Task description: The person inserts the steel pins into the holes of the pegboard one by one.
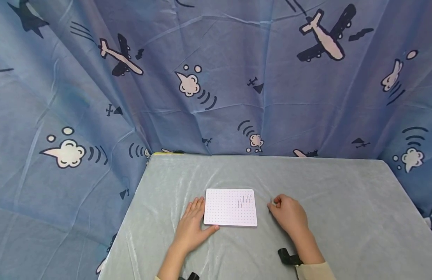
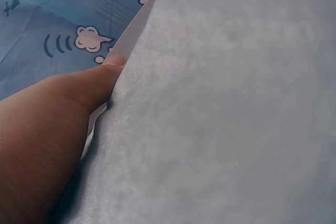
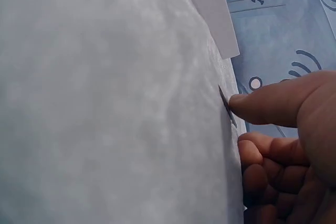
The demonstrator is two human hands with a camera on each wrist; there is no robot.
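The board (image 1: 226, 216) lies on the bench (image 1: 345, 210), long axis left to right; the left hand (image 1: 192, 227), fingers straight, touches it. Rightward, at the right hand's (image 1: 290, 214) curled fingers, a pin (image 3: 225, 101) slants boardward; grip cannot be determined.

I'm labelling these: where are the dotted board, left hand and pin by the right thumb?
Dotted board (image 1: 225, 210), head view: top face.
Left hand (image 1: 192, 227), head view: its back.
Pin (image 3: 226, 104), right wrist view: mid-shaft.

Pins (image 3: 257, 9) apparently in board (image 1: 227, 214)
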